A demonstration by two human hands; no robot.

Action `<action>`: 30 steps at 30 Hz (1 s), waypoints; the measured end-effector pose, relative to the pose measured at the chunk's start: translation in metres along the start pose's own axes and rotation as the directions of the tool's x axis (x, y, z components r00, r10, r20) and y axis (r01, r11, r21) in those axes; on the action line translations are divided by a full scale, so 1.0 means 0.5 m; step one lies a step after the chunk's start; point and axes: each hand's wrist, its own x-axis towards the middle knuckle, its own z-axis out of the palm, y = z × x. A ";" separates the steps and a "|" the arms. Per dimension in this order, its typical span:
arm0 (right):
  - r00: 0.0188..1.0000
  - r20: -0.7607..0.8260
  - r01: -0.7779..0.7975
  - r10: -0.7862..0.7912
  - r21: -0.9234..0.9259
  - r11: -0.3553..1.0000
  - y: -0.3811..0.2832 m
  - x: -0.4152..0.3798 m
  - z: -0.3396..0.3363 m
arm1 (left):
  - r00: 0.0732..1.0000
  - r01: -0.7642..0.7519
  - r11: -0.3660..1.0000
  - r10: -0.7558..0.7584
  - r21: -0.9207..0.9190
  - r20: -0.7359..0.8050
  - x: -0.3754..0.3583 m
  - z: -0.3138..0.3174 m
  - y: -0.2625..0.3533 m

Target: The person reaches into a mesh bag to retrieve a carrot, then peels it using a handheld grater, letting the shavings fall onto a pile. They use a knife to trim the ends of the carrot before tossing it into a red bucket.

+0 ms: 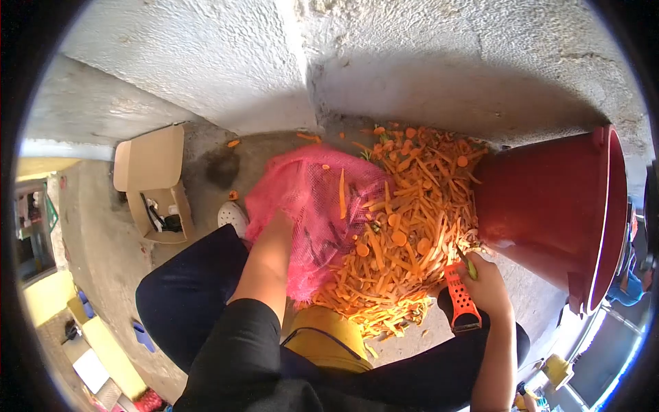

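Observation:
My left forearm reaches into a pink mesh sack (319, 196) on the floor, and my left hand (296, 172) shows only dimly through the netting, its fingers hidden. A strip of carrot peel (342, 193) lies on top of the sack. My right hand (486, 285) is closed round an orange peeler (461, 296) with rows of holes in its flat body and a dark end pointing down. Against the same hand is a slim green piece (469, 264), whose kind I cannot make out. A large heap of carrot peels and cut ends (405, 233) spreads between my hands.
A dark red bin (546, 213) lies tilted at the right of the heap. Rough concrete walls (439, 48) meet in a corner ahead. An open cardboard box (165, 209) with dark items stands at left. Between my legs is something yellow (326, 340); a white clog (233, 218) shows beside the sack.

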 end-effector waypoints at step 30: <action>0.995 -0.030 0.092 -0.092 0.011 0.996 0.025 -0.014 0.000 | 0.972 0.020 0.999 -0.010 0.039 -0.233 -0.051 -0.019 -0.022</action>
